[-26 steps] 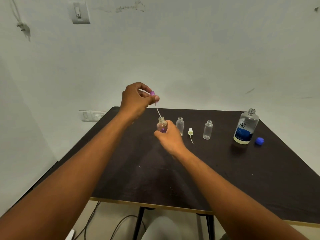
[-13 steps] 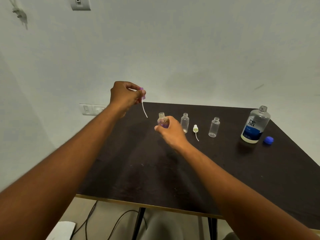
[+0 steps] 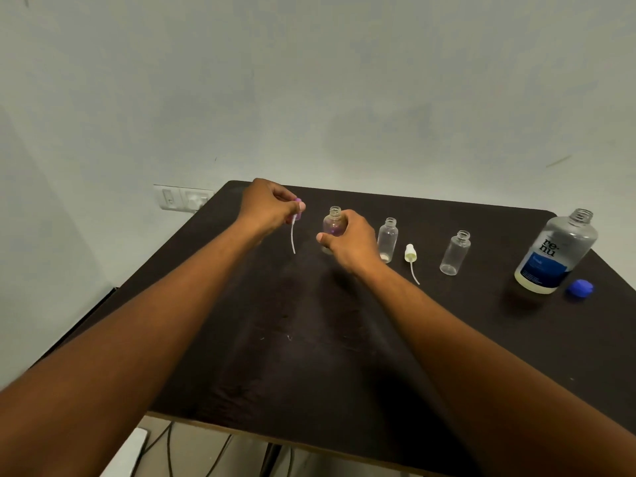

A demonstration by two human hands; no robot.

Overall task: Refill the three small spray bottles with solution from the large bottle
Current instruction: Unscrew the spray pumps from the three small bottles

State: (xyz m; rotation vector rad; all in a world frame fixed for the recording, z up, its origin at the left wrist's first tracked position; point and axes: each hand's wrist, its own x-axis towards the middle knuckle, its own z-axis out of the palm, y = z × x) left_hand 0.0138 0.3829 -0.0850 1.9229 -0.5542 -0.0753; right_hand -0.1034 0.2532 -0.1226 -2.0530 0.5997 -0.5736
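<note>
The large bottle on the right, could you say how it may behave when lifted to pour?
The large bottle looks mostly empty, liquid showing only near its base, so probably light. Its cap lies beside it, so tilting could spill. Tall and narrow-necked, it may tip if nudged.

3 small clear spray bottles, all uncapped & upright on dark table [image 3: 309,339]: round bottle [image 3: 333,226] w/ purple tint at left, slim bottle [image 3: 388,237] in middle, third bottle [image 3: 455,252] to the right. Purple pump head [image 3: 298,207] w/ dip tube hangs left of round bottle; white pump head [image 3: 410,253] lies between the slim two. Large bottle [image 3: 555,251], blue label, open, far right, prob. low on liquid; blue cap [image 3: 580,288] just beside it.
</note>
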